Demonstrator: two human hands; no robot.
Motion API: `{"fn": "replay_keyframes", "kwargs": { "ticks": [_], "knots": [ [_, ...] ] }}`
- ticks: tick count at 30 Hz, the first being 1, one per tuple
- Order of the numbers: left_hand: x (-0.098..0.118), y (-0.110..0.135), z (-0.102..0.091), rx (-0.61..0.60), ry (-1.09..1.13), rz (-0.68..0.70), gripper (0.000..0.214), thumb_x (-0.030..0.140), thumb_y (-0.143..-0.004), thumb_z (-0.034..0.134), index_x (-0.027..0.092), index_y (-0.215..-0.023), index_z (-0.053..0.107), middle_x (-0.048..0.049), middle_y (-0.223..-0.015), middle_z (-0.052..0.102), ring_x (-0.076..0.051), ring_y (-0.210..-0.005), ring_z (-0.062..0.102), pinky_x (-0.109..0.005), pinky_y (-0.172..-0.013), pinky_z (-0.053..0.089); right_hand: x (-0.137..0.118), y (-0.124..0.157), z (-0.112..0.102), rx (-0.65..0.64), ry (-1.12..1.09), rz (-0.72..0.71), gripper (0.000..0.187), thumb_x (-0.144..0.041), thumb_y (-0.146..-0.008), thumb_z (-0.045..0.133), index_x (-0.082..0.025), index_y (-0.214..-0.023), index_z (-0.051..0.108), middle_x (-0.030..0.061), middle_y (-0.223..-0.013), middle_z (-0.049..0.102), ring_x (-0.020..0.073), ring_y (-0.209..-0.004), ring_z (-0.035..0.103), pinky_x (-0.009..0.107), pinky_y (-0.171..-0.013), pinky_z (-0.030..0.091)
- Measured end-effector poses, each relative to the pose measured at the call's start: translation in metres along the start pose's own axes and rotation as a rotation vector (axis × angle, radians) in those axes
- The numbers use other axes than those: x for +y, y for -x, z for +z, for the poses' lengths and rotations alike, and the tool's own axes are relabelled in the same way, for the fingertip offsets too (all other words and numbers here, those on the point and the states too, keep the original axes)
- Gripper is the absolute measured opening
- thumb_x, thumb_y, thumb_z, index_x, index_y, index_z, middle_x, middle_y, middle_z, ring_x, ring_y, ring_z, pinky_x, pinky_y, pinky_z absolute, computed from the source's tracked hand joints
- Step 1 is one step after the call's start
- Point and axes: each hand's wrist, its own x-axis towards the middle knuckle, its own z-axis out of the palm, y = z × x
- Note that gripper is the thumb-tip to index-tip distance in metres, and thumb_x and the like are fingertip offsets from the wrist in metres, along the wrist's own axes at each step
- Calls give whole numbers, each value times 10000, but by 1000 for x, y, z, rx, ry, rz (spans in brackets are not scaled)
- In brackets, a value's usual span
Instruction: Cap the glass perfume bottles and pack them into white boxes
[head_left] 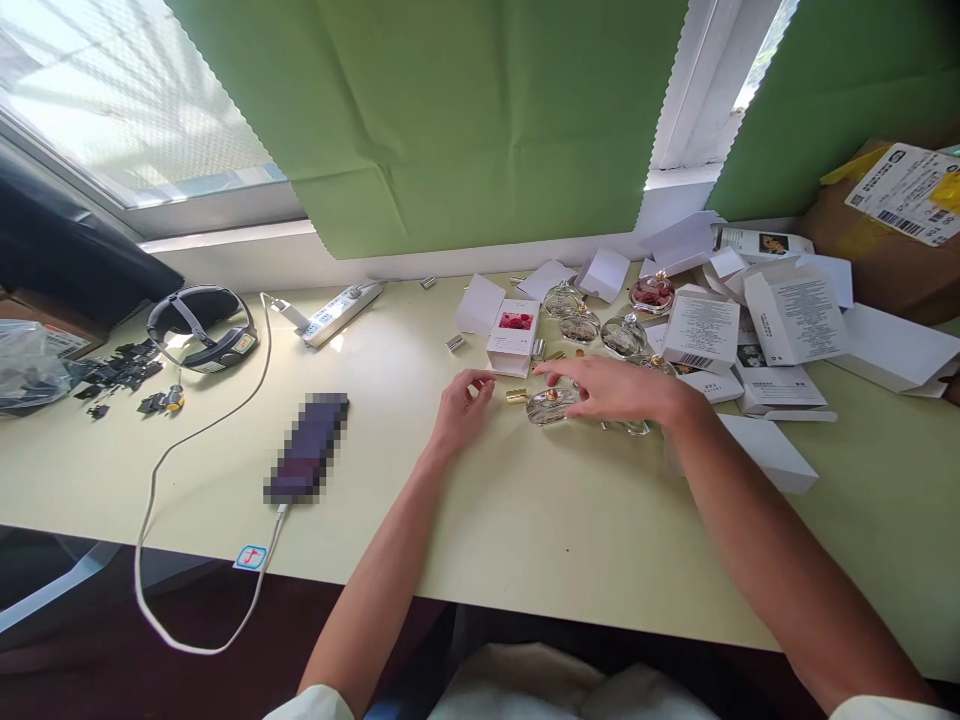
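Note:
My left hand (461, 408) hovers at the near left corner of a small white box (512, 340) with a red flower picture. Its fingers curl loosely, and nothing shows between them. My right hand (611, 388) reaches leftward over a clear oval glass perfume bottle (547, 407), thumb and forefinger apart. Whether it touches the bottle I cannot tell. A gold cylindrical cap (517, 396) lies left of that bottle. Behind the hand stand or lie more glass bottles (579, 325), one with a reddish look (652, 292). Part of the bottle group is hidden under my right hand.
Opened white cartons (701, 330) pile up at the right, before a brown cardboard box (885, 230). Silver caps (455, 343) lie about. Leftward are a phone (307, 448) on a white cable, a power strip (341, 315), a head strap device (214, 335) and black parts (124, 368).

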Motion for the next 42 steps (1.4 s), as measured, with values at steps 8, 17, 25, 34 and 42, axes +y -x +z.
{"fn": "replay_keyframes", "kwargs": {
  "ticks": [8,17,25,34,42],
  "knots": [
    [29,-7,-9,19,225,-24,299,428,-920,582,197,-1075,693,-81,-1077,720,-185,-1007,627,-287,-803,476,-4,29,-31,76,-10,25,628,-315,-858,582,-286,-1474,460,62,-1242,679,218,-921,647,290,-720,448],
    [112,-60,-19,-529,152,309,220,358,-939,598,249,-1060,745,-49,-1073,715,-166,-1019,614,-284,-826,451,5,47,-45,154,-36,91,629,-433,-868,558,-340,-1479,443,41,-1269,665,200,-829,650,316,-693,475],
    [115,-62,-19,-838,-112,382,295,350,-1002,469,247,-1168,690,-60,-1117,665,-149,-928,615,-256,-725,454,9,52,-50,162,-1,182,608,-480,-876,542,-330,-1461,475,57,-1142,711,234,-837,663,340,-718,479],
    [113,-57,-26,-803,-107,393,300,326,-1010,450,255,-1211,661,-66,-1166,644,-156,-969,606,-254,-727,459,7,46,-45,111,-17,102,547,-440,-888,538,-330,-1423,506,34,-1305,659,215,-867,673,310,-703,486],
    [107,-53,-30,-779,-109,330,259,358,-975,503,242,-1125,680,-52,-1091,699,-161,-899,630,-247,-665,456,6,33,-35,21,-16,79,564,-389,-898,532,-325,-1454,468,56,-1306,653,221,-913,661,306,-710,481]
  ]
}}
